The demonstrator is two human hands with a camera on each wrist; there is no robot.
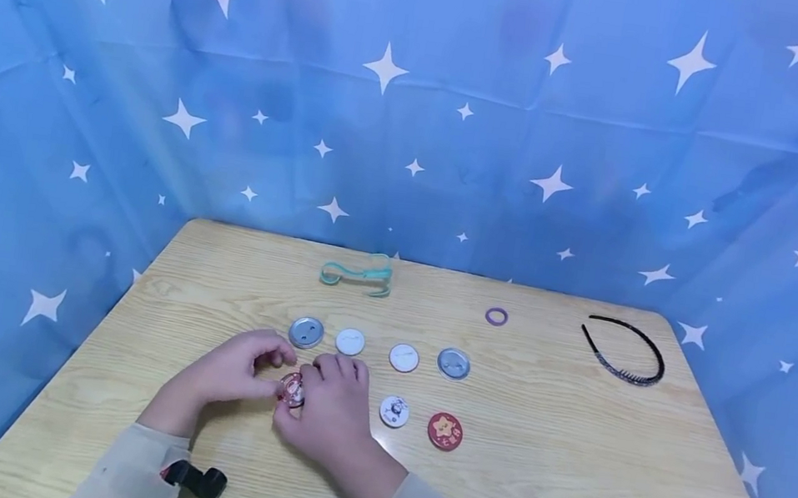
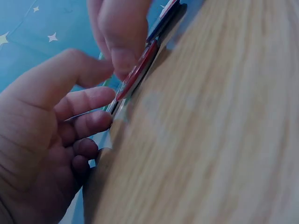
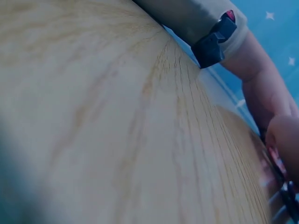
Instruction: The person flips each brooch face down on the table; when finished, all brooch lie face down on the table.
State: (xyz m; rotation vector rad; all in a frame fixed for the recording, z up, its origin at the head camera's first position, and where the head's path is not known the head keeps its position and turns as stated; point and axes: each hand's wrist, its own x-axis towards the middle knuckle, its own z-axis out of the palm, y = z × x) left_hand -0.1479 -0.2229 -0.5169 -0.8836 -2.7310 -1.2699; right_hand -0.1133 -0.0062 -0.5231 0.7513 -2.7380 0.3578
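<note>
A round red badge [image 1: 291, 389] lies on the wooden table between both hands. My right hand [image 1: 332, 408] comes over it from the right, its thumb and forefinger pinching the edge. The left hand [image 1: 243, 367] curves in from the other side with fingers loosely bent. In the left wrist view its fingertips are beside the red badge [image 2: 138, 72], and contact is hard to tell. To the right lie a white badge [image 1: 394, 411] with a printed figure and a red badge [image 1: 446, 431] with a yellow star.
Behind the hands, a row of badges lies pin side up: silver [image 1: 306, 333], white [image 1: 350, 342], another white [image 1: 403, 357] and silver [image 1: 454, 363]. Farther back are a teal hair clip [image 1: 358, 274], a purple ring [image 1: 496, 316] and a black headband [image 1: 632, 376]. A starry blue curtain [image 1: 459, 139] borders the table.
</note>
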